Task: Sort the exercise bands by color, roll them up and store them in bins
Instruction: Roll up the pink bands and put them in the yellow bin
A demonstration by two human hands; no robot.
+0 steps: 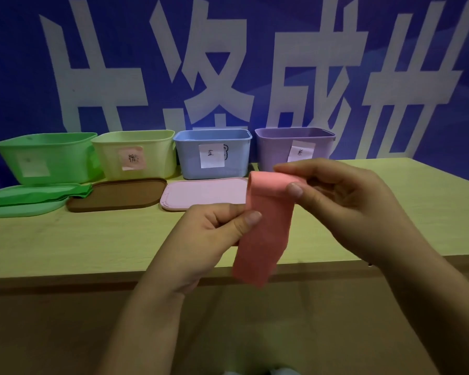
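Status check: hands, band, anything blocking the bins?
Both hands, left hand and right hand, pinching pink band, top end folded over. Band held above table, not binned. Lids lie before bins; path clear.

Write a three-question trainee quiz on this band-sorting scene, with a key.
1. True or false: both hands hold the pink band.
2. Which bin stands farthest to the person's right? A) green bin B) blue bin C) purple bin
3. Fill in: the green band lies on the ______ lid.

Key
1. True: the left hand pinches its side edge, and the right hand has a grip on its folded top end.
2. C
3. green
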